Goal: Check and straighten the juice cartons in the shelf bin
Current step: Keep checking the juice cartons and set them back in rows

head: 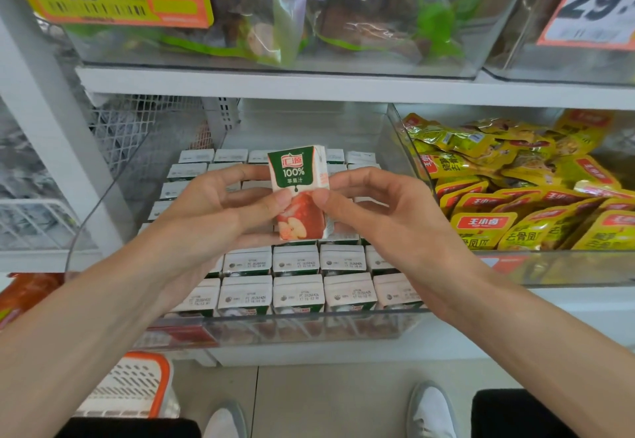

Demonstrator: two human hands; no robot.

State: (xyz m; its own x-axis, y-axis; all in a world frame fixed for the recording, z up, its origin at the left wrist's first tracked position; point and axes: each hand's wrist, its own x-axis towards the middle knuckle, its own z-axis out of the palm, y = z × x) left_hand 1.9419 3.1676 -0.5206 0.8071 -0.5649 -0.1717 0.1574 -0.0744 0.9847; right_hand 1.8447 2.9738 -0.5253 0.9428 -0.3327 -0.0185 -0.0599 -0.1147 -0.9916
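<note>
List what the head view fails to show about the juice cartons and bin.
Hidden: middle carton rows, behind the left hand, right hand and held apple juice carton.
Too small, blurred: date prints on front carton tops.
Cut by the frame edge: right price tag.
All in the head view.

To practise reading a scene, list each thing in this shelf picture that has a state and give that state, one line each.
Held carton: upright, front to the camera, lifted above the bin.
Left hand: pinches the held carton.
Right hand: pinches the held carton.
Binned cartons: upright in neat rows.
Bin: open-topped.
Snack packs: heaped loosely.
</note>
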